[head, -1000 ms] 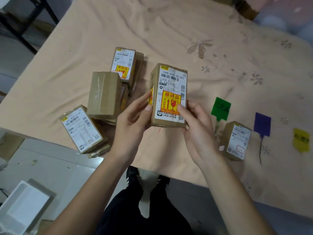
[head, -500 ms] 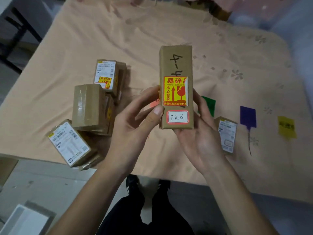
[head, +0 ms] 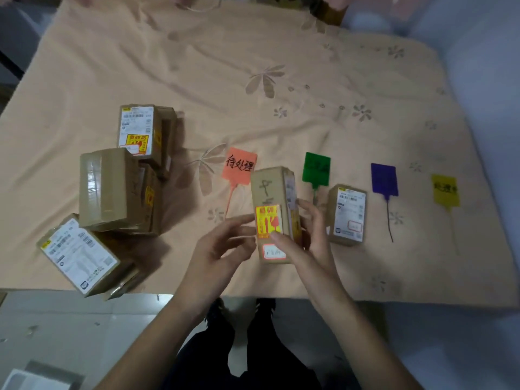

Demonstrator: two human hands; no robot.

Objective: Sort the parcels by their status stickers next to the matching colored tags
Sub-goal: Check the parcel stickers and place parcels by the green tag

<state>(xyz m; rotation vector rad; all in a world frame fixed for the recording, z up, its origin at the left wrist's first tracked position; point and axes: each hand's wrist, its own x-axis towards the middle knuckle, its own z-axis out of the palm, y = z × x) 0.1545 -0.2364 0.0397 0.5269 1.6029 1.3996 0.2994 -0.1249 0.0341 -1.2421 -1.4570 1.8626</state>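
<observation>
My right hand (head: 312, 243) grips a tall brown parcel (head: 270, 190), thumb on its front and fingers behind. It carries a yellow-red fragile sticker and a small red-framed status sticker near its bottom end. The parcel is low over the cloth, between the orange tag (head: 239, 167) and the green tag (head: 315, 170). My left hand (head: 216, 249) has its fingers spread, tips at the parcel's left edge. Further right lie a purple tag (head: 384, 178) and a yellow tag (head: 445, 190). Another parcel (head: 347, 215) stands between the green and purple tags.
A pile of several parcels sits at the left: a plain taped one (head: 104, 187), a labelled one behind it (head: 138, 130), and one (head: 78, 254) overhanging the table's front edge. The peach flowered cloth (head: 281, 80) covers the table. Grey floor lies below.
The parcel has come down from in front of me toward the cloth between the orange and green tags. My left hand has loosened its hold and opened.
</observation>
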